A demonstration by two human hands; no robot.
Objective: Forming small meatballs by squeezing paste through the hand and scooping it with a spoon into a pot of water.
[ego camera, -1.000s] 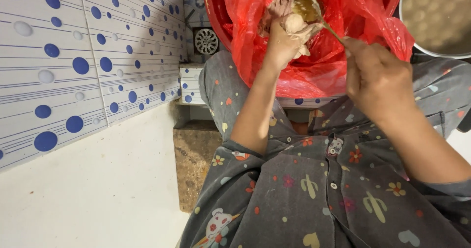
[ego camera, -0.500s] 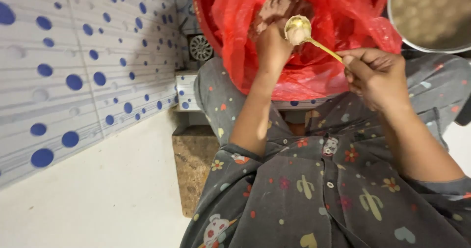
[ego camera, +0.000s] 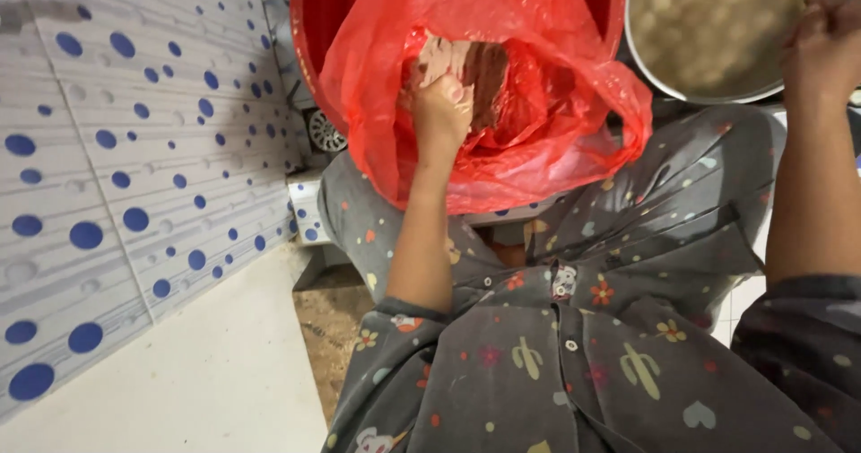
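Now the left hand (ego camera: 439, 103) is closed on brownish food inside the thin red plastic bag (ego camera: 547, 148), top middle. The right hand (ego camera: 821, 49), closed, is held by the round metal bowl (ego camera: 708, 31); what it grips cannot be told. More food likely must be moved next.

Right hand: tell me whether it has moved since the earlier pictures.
Yes. The right hand has gone from in front of the red bag, where it held a spoon, out to the right, over the rim of the metal bowl.
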